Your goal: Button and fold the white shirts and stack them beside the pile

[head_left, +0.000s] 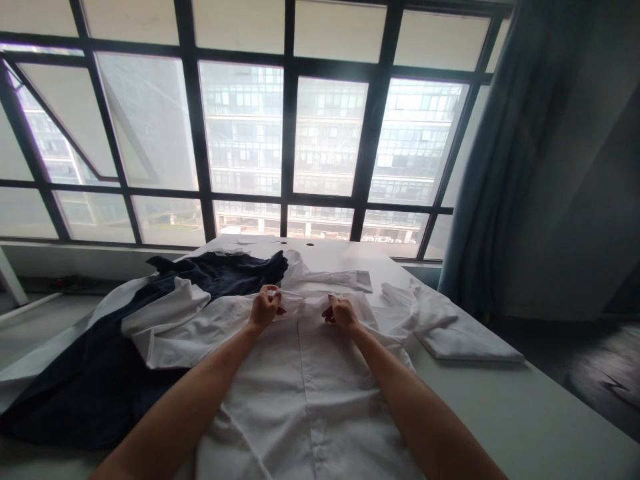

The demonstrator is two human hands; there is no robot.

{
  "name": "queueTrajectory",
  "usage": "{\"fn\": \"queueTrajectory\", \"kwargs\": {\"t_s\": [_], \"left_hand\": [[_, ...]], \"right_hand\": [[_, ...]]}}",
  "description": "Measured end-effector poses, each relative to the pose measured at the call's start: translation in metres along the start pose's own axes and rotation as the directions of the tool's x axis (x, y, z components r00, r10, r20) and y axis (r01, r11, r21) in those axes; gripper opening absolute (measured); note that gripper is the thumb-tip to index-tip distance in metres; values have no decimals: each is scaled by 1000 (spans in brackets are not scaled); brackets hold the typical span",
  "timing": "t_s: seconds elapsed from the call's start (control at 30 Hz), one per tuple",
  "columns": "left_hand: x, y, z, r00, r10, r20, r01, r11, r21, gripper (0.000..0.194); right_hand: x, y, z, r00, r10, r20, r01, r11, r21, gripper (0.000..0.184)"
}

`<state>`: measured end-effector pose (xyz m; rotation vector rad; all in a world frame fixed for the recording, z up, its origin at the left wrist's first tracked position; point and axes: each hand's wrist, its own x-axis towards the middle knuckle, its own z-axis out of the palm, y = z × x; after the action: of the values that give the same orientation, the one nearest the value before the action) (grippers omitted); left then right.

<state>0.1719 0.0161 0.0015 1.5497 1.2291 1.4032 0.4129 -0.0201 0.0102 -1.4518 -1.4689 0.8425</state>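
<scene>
Now, head view: from where I stand, a person leans over a long white counter (pixel 505 417), both bare forearms reaching out in front of a big window.

Left hand: the left hand (pixel 265 308) is closed, fingers pinching the white fabric at the collar of the shirt.

Right hand: the right hand (pixel 341 313) is also closed on that collar fabric, just beside the left, with a small stretch of cloth between them.

Shirt: a white dress shirt (pixel 305 400) lies spread on the counter, buttons running up its front toward the hands, its collar area bunched between them.

Left of the shirt: a white sleeve (pixel 165 327) lies crumpled over a dark navy garment (pixel 95 393), which spreads across the counter and hangs past its near left side.

Right of the shirt: a crumpled white sleeve (pixel 420 305) rests against a flat folded white cloth (pixel 467 341); I cannot tell whether the two are joined.

Far end: a small white piece of cloth or paper (pixel 257 239) lies near the window.

Behind: a dark window frame (pixel 289 133) holds panes showing a glass office building (pixel 325 133), and a blue-grey curtain (pixel 480 173) hangs at the right.
</scene>
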Motion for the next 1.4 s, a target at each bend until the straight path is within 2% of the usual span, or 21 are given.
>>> {"fn": "queueTrajectory", "kwargs": {"t_s": [0.1, 0.17, 0.2, 0.23, 0.3, 0.4, 0.43, 0.5, 0.57, 0.67, 0.8, 0.93, 1.0, 1.07, 1.13, 1.2, 1.27, 1.4], "left_hand": [[8, -6, 3, 1000, 15, 13, -11, 973, -231, 62], [11, -11, 5, 999, 32, 32, -22, 963, -270, 75], [11, -12, 6, 998, 39, 50, -26, 968, -248, 78], [10, -14, 7, 996, 51, 77, -34, 979, -200, 77], [7, -16, 7, 984, 93, 153, -87, 995, -46, 61], [0, -16, 6, 939, 210, 272, -267, 944, 191, 21], [-1, -15, 6, 920, 248, 304, -326, 914, 242, 14], [-4, -14, 6, 892, 294, 343, -399, 868, 294, 13], [-6, -12, 7, 884, 291, 366, -415, 849, 328, 14], [-9, -11, 8, 877, 271, 396, -425, 823, 378, 17], [-13, -6, 7, 862, 284, 419, -458, 792, 405, 18], [-16, 5, 3, 841, 243, 483, -460, 791, 403, 17], [-21, 11, 1, 814, 190, 548, -439, 820, 367, 23], [-30, 18, -1, 775, 179, 607, -435, 847, 305, 24], [-42, 23, -1, 750, 187, 635, -438, 860, 263, 22], [-57, 28, 0, 758, 181, 627, -435, 857, 278, 23], [-71, 31, 2, 790, 180, 587, -440, 833, 336, 24], [-89, 37, 7, 859, 199, 472, -438, 763, 476, 21]], "right_hand": [[0, -5, 6, 1000, -3, 21, 0, 988, 152, 31], [-2, -7, 11, 998, -32, 46, 26, 991, 134, 24], [-4, -8, 13, 996, -59, 60, 55, 996, 67, 23], [-6, -9, 16, 993, -95, 74, 98, 995, -35, 24], [-11, -13, 22, 979, -171, 114, 196, 946, -260, 33], [-21, -20, 35, 951, -223, 215, 304, 804, -511, 41], [-24, -23, 39, 942, -224, 250, 330, 757, -564, 42], [-30, -29, 45, 932, -210, 296, 355, 692, -629, 38], [-34, -35, 48, 941, -165, 295, 326, 675, -662, 34], [-36, -41, 47, 958, -78, 276, 253, 683, -685, 33], [-39, -47, 42, 943, -35, 331, 256, 713, -652, 40], [-41, -47, 35, 932, 93, 350, 90, 877, -473, 33], [-43, -43, 31, 918, 132, 373, 26, 920, -391, 30], [-48, -36, 27, 925, 86, 370, 51, 937, -345, 30], [-55, -28, 26, 948, -9, 319, 110, 947, -303, 31], [-63, -21, 28, 968, -118, 222, 179, 943, -282, 30], [-71, -16, 30, 969, -191, 154, 229, 933, -279, 30], [-81, -17, 34, 972, -186, 141, 225, 906, -359, 37]]}}
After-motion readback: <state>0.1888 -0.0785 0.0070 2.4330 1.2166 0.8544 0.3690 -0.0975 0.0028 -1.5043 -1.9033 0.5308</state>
